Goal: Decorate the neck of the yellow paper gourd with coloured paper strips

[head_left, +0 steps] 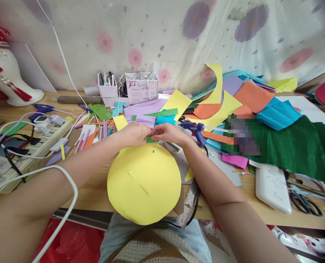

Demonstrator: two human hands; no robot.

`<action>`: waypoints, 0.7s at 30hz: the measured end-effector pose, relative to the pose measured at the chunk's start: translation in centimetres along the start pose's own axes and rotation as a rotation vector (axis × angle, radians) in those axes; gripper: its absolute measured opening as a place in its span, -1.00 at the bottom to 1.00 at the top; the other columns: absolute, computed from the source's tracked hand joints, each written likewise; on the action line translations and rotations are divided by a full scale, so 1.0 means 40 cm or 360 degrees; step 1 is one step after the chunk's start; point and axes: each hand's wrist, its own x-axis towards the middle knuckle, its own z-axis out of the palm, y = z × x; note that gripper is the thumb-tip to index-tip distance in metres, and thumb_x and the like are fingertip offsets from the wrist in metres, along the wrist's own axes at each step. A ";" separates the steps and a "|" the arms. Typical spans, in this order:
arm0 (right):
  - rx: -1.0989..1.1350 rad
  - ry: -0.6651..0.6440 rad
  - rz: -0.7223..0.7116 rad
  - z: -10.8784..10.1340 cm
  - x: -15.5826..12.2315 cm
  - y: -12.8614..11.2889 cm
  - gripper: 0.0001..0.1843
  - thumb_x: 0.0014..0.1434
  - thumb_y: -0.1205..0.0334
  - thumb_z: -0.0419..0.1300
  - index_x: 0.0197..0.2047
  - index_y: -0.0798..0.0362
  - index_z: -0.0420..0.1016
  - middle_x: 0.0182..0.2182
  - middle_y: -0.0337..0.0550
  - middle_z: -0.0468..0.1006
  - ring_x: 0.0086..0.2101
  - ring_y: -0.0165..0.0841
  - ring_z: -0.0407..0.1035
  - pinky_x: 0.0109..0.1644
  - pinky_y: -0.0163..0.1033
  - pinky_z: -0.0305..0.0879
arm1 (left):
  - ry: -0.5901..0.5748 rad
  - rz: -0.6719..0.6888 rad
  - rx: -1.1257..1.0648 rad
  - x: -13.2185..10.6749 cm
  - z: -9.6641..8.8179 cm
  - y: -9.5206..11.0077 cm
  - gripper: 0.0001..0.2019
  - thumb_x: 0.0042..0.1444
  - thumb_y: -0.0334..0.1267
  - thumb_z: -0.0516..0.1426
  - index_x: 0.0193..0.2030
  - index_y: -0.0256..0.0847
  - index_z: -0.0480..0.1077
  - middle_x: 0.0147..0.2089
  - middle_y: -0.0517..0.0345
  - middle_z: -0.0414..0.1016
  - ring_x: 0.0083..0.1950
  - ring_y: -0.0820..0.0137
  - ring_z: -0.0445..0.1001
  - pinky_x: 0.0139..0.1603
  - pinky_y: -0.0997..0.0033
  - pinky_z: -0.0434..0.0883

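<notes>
My left hand and my right hand meet above the far edge of a yellow paper disc. Both hands are closed, fingertips pinched together. Between and just under them shows a small green paper strip, partly hidden by the fingers. The disc has a thin slit or crease across its middle and a tiny blue scrap near its far edge. It overhangs the table's near edge above my lap. A blue glue gun lies just right of my right hand.
Coloured paper sheets pile up at the back right, beside dark green fabric. Black scissors and a white box-like device lie at the right. Power strips with cables fill the left; a white cable crosses my left arm.
</notes>
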 end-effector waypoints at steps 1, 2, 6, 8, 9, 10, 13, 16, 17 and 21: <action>-0.0026 0.0017 -0.0009 0.002 0.001 0.001 -0.86 -0.05 0.22 0.20 -0.40 0.10 0.44 -0.51 -0.24 0.50 -0.48 -0.46 0.39 -0.36 -0.35 0.32 | 0.0011 0.0016 0.0006 0.000 0.004 -0.003 -0.73 -0.08 -0.40 0.00 -0.28 -0.28 0.46 -0.33 -0.02 0.52 -0.32 0.27 0.47 -0.34 0.38 0.27; -0.0053 0.0032 -0.0015 0.004 0.001 0.001 -0.87 -0.05 0.22 0.19 -0.40 0.11 0.44 -0.50 -0.24 0.50 -0.48 -0.46 0.39 -0.36 -0.36 0.31 | 0.0025 0.0037 0.0008 0.001 0.008 -0.006 -0.72 -0.08 -0.41 0.00 -0.26 -0.28 0.46 -0.32 -0.02 0.52 -0.30 0.27 0.47 -0.32 0.37 0.28; -0.0182 0.0058 -0.0046 0.008 -0.002 0.003 -0.86 -0.02 0.23 0.16 -0.38 0.12 0.45 -0.50 -0.22 0.52 -0.48 -0.45 0.40 -0.39 -0.38 0.27 | 0.0061 0.0110 0.0032 0.000 0.023 -0.019 -0.73 -0.07 -0.38 0.01 -0.25 -0.28 0.46 -0.31 -0.04 0.53 -0.31 0.27 0.47 -0.31 0.36 0.29; -0.0260 0.0061 -0.0074 0.009 -0.005 0.003 -0.84 -0.01 0.22 0.15 -0.36 0.12 0.46 -0.51 -0.23 0.52 -0.48 -0.45 0.39 -0.40 -0.38 0.24 | 0.0039 0.0118 0.0049 -0.003 0.025 -0.023 -0.75 -0.05 -0.36 0.01 -0.28 -0.27 0.46 -0.33 -0.03 0.53 -0.34 0.28 0.46 -0.34 0.37 0.28; -0.0298 0.0059 -0.0087 0.009 -0.006 0.003 -0.84 0.00 0.22 0.14 -0.36 0.12 0.45 -0.52 -0.23 0.51 -0.48 -0.45 0.38 -0.40 -0.38 0.23 | 0.0025 0.0118 0.0052 -0.004 0.025 -0.025 -0.77 -0.05 -0.35 0.00 -0.31 -0.27 0.46 -0.35 -0.03 0.53 -0.36 0.28 0.45 -0.35 0.37 0.27; -0.0330 0.0055 -0.0099 0.009 -0.006 0.003 -0.84 0.00 0.21 0.14 -0.37 0.12 0.45 -0.53 -0.24 0.51 -0.48 -0.45 0.38 -0.40 -0.38 0.22 | 0.0015 0.0113 0.0045 -0.006 0.023 -0.026 -0.78 -0.05 -0.34 0.01 -0.34 -0.27 0.46 -0.37 -0.03 0.52 -0.37 0.28 0.45 -0.37 0.37 0.26; -0.0363 0.0049 -0.0117 0.009 -0.007 0.003 -0.81 0.02 0.18 0.12 -0.37 0.12 0.45 -0.52 -0.22 0.52 -0.48 -0.43 0.39 -0.38 -0.36 0.22 | 0.0038 0.0092 -0.0071 -0.010 0.020 -0.034 -0.81 -0.06 -0.34 0.01 -0.40 -0.24 0.45 -0.43 0.03 0.50 -0.41 0.33 0.42 -0.41 0.40 0.21; -0.0322 0.0073 -0.0120 0.007 -0.006 0.006 -0.77 0.03 0.13 0.12 -0.35 0.12 0.46 -0.49 -0.20 0.53 -0.46 -0.40 0.41 -0.37 -0.34 0.25 | 0.0071 0.0056 -0.0300 -0.010 0.022 -0.047 -0.80 -0.09 -0.35 0.02 -0.36 -0.19 0.45 -0.42 0.14 0.49 -0.43 0.40 0.38 -0.43 0.46 0.16; -0.0310 0.0084 -0.0125 0.006 -0.005 0.007 -0.76 0.03 0.12 0.12 -0.34 0.11 0.46 -0.48 -0.20 0.54 -0.46 -0.39 0.42 -0.36 -0.33 0.25 | 0.0075 0.0038 -0.0373 -0.009 0.024 -0.051 -0.78 -0.10 -0.34 0.03 -0.32 -0.18 0.46 -0.41 0.16 0.49 -0.42 0.42 0.38 -0.44 0.47 0.16; -0.0322 0.0114 -0.0144 0.004 -0.006 0.005 -0.75 0.03 0.10 0.12 -0.33 0.11 0.46 -0.47 -0.18 0.53 -0.46 -0.38 0.42 -0.37 -0.32 0.24 | 0.0072 -0.0002 -0.0570 -0.003 0.029 -0.061 -0.73 -0.13 -0.35 0.04 -0.25 -0.20 0.45 -0.39 0.19 0.48 -0.41 0.46 0.36 -0.42 0.50 0.17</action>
